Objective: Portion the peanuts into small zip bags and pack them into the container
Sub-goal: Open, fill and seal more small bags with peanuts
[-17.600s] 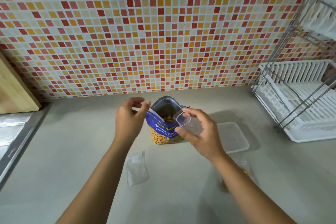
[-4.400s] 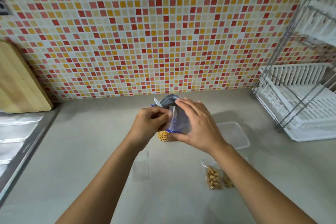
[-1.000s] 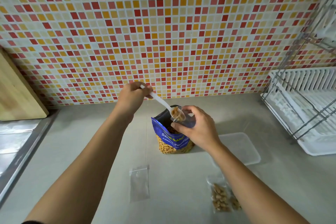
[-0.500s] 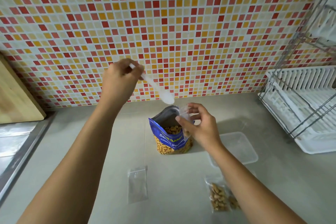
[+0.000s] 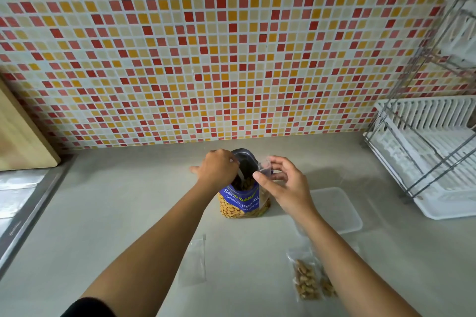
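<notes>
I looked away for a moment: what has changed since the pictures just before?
The left hand, gripping the white spoon, came down from above the peanut bag and dipped the spoon into its open mouth. The right hand still pinches the small zip bag beside it. The container, filled bags and empty bag lie as before.

A home kitchen: mosaic-tiled backsplash [image 5: 231, 46] above a grey counter [image 5: 116, 213], white dish rack [image 5: 425, 157] at right, steel sink edge [image 5: 23, 213] at left.
</notes>
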Demonstrator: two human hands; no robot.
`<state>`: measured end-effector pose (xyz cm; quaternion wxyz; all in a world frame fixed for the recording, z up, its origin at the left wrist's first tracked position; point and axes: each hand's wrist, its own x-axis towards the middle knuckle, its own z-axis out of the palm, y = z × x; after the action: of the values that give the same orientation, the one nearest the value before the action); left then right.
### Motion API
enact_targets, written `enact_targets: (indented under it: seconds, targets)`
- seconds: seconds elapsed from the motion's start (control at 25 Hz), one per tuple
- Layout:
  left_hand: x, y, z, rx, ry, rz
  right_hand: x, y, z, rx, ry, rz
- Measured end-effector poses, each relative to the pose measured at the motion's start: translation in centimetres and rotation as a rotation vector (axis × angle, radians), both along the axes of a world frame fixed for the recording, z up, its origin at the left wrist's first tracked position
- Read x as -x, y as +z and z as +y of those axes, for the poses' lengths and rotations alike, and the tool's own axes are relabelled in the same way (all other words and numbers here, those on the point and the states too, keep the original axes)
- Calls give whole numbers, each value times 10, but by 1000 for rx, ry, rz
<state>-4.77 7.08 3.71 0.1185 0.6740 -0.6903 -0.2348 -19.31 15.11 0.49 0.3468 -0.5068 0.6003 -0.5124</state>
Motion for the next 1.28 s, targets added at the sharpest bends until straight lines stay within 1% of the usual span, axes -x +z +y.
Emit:
enact_targets:
  seconds: [0.2, 0.28, 0.44, 0.56, 0.72, 0.92, 1.28]
  targets:
    - [-9, -5, -2, -63, 71, 229, 3, 1, 1, 5, 25, -8]
    - [-13, -4, 0, -55, 97, 292, 4, 1, 2, 0, 39, -12]
    - [-19, -2, 2, -43, 115, 350, 7, 3, 4, -1, 55, -20]
    - [-25, -1, 3, -49, 142, 432, 9, 2, 5, -12, 69, -31]
    - [-32, -1, 7, -38, 150, 517, 14, -2, 7, 27, -7, -52]
    - [-36, 9, 10, -85, 180, 656, 19, 5, 9, 65, -64, -16]
    - [-52, 19, 15, -136, 281, 786, 17, 9, 10, 84, -53, 37]
